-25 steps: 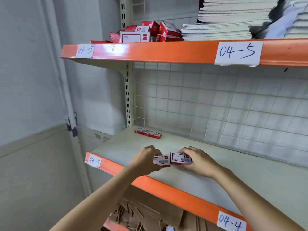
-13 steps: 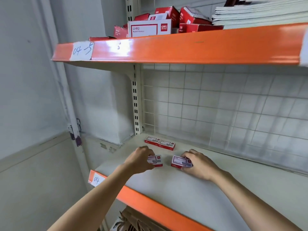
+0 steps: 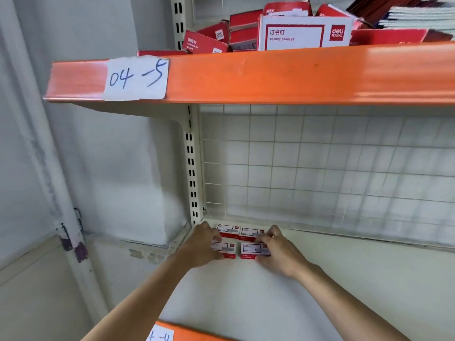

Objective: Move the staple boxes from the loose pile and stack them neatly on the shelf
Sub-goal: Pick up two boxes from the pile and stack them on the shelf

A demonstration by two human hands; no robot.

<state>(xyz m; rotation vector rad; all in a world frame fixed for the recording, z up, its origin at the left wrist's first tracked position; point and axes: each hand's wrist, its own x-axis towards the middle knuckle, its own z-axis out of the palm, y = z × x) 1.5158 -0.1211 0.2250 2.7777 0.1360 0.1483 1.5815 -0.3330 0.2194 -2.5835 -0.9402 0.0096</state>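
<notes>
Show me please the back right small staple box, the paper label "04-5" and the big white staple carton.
back right small staple box (image 3: 251, 232), head view, white top face
paper label "04-5" (image 3: 136, 78), head view, centre
big white staple carton (image 3: 304, 33), head view, front face

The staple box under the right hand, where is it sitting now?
In the head view, that staple box lies on the lower shelf near its back left corner, directly in front of the back-right box and beside the left hand's box.

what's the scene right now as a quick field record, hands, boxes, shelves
left hand: grips front-left staple box
right hand: grips front-right staple box
back row: two staple boxes side by side at the shelf's rear left corner
layout: two-by-two block, one layer
lower shelf: white board
upper shelf: orange beam, label 04-5, loose pile of red boxes
</notes>
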